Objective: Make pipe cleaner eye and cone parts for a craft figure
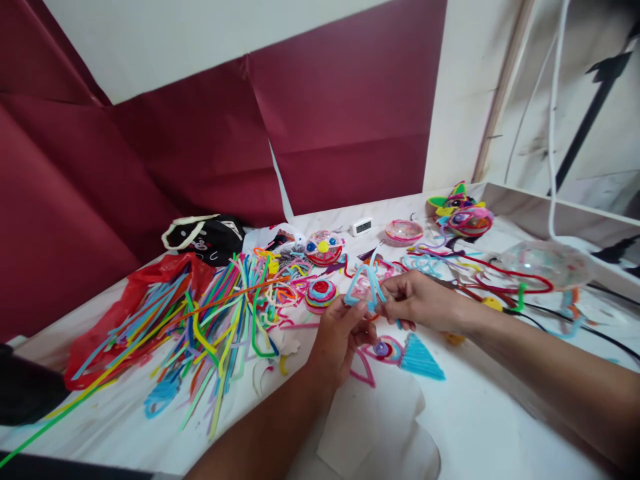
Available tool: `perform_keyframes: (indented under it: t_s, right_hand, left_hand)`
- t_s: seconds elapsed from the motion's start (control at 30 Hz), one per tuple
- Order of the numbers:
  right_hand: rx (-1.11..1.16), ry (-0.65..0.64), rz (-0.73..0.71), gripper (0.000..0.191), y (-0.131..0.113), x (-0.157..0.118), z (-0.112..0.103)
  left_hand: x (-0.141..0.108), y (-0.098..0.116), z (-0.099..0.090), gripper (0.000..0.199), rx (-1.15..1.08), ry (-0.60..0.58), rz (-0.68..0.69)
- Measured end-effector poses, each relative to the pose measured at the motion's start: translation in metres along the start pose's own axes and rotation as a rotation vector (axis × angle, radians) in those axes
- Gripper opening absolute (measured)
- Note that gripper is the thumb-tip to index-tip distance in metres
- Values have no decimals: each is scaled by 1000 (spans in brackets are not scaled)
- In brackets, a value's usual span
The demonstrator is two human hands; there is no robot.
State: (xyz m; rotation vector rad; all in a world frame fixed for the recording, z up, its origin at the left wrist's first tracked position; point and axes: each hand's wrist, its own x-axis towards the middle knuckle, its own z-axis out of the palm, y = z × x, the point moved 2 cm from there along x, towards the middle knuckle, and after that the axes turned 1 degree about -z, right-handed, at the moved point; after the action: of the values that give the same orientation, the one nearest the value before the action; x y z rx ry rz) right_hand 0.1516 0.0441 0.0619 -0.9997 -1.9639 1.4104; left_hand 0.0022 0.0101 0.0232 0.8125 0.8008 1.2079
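Observation:
In the middle of the head view, a light blue pipe cleaner [369,277] bent into a triangle stands up between my two hands. My left hand [345,327] pinches its lower left part with thumb and fingers. My right hand [413,300] grips its lower right side, fingers closed. Just below lies a filled blue pipe-cleaner triangle [421,360]. Touching its left side is a pink coil with a purple centre [384,349]. A pink pipe-cleaner loop [364,373] sits partly behind my left wrist. Left of my hands is a round striped coil [321,295].
Many coloured pipe cleaners [225,327] spread at left, some in a red plastic bag [145,313]. Behind are a black pouch [210,240], a decorated clear ball [324,248], a small digital clock [361,227] and a clear bowl [404,232]. A hot glue gun with cables seems to lie at right.

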Motion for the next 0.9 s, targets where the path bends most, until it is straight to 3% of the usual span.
perform_keyframes:
  t_s: [0.17,0.43,0.7,0.9]
  right_hand:
    - [-85,-21,-24,15,-1,-2,-14]
    - [-206,1,-42,21,-1,-4,-26]
    - [-125,80,-55,26,2,-3,-28]
    - [-86,44,-17,28,1,-2,-25]
  left_hand:
    - [3,10,-2,21,131,43,120]
    - [6,13,-6,24,336,80,132]
    - [8,11,-9,22,289,124,154]
    - [6,10,-8,20,245,139,157]
